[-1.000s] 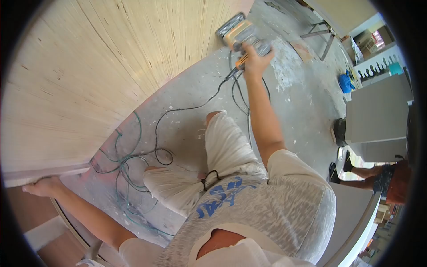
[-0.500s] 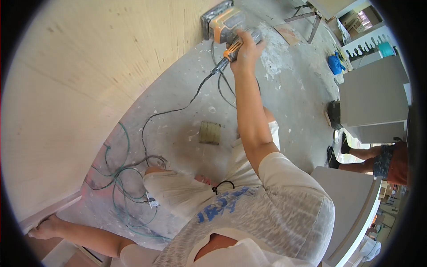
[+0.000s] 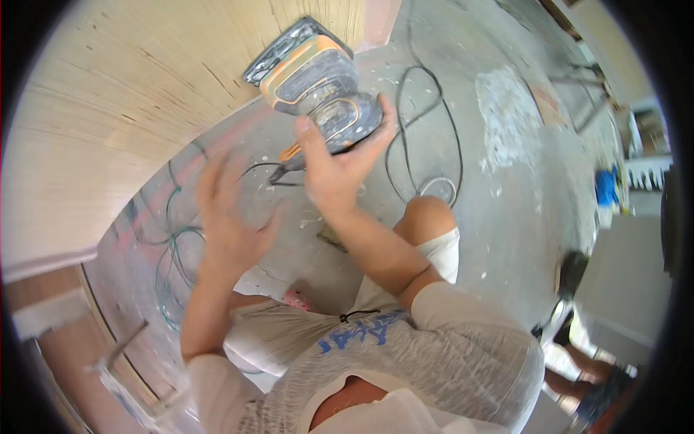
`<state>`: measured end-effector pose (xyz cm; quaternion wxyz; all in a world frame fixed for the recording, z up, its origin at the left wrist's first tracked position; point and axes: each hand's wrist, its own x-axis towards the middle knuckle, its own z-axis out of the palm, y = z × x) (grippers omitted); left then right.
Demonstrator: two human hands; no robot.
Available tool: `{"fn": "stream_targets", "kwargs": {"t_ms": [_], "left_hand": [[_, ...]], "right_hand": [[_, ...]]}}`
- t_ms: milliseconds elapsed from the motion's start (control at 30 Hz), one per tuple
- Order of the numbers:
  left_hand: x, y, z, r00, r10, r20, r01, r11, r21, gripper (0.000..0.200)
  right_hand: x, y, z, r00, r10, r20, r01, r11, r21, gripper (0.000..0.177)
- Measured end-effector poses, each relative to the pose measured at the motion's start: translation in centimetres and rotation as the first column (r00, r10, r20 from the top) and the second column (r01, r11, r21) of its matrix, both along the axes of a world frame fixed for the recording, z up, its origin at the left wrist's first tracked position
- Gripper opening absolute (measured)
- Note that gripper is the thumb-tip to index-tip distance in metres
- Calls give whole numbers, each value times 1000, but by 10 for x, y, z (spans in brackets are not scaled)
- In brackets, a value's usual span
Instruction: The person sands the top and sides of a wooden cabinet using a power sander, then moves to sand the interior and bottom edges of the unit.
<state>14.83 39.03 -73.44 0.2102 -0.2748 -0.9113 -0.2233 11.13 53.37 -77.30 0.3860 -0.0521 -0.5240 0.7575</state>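
Observation:
My right hand (image 3: 334, 172) grips an orange and grey electric sander (image 3: 318, 81) by its rear handle, lifted close to the camera, its pad near the lower edge of a large pale plywood panel (image 3: 130, 94). My left hand (image 3: 228, 217) is raised and blurred just left of the sander, fingers spread, holding nothing. The sander's black cord (image 3: 426, 137) loops across the concrete floor (image 3: 506, 195) below.
Green and black cables (image 3: 173, 253) lie tangled on the floor by the panel's base. A small tan pad (image 3: 331, 236) lies on the floor under my forearm. A grey cabinet (image 3: 629, 275) stands at the right, with another person's legs (image 3: 585, 369) beside it.
My left hand has let go of the panel's edge and swung up toward the sander. My right hand pulled the sander back from the panel, much closer to me.

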Motion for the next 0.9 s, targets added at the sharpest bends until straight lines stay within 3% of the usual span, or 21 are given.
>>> {"fn": "stream_targets", "kwargs": {"t_ms": [67,100,167,267,367,433,800,900], "left_hand": [[-21,43,3,999,-18,35,21,996,-89,72],[-32,59,-2,999,3,-54,-8,996,-92,66],[-41,85,-2,990,34,-134,-51,991,-125,60],[-47,120,4,994,101,-35,-105,985,-134,54],[-62,144,0,998,46,44,-37,982,-183,63],[-68,160,-2,994,1,110,34,948,-315,72],[-80,170,-20,993,-98,63,105,988,-113,76],[-84,171,-8,987,-156,33,156,988,-15,75]], "right_hand": [[7,1,6,990,140,-15,-138,955,-264,89],[6,8,3,984,175,-20,-173,942,-289,89],[6,22,-3,988,153,22,-147,974,-175,85],[-1,57,4,977,188,103,-158,955,-251,80],[-12,85,-8,980,137,146,-94,959,-266,78],[-20,100,-16,985,136,103,-104,957,-269,77],[-27,117,-18,995,98,19,-94,983,-160,76],[-27,118,-5,999,43,17,-42,998,-37,78]]}}
